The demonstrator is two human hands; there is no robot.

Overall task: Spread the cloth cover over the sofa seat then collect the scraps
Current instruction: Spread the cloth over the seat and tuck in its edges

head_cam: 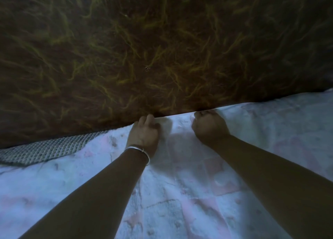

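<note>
Here I see the pale cloth cover (180,193) lying over the sofa seat, right up against the dark brown sofa back (162,49) with its yellow squiggles. Far left along that sofa back, a grey checked bit of fabric (41,152) peeks out where the cloth cover does not reach. Next comes my left hand (144,136), with a silver bangle (138,151) on the wrist. Its fingers are bent and press the cloth cover's edge into the gap under the sofa back. To the right, my right hand (209,126) is curled into a fist on the cloth cover, knuckles touching the sofa back. I cannot tell if it pinches any cloth.
</note>
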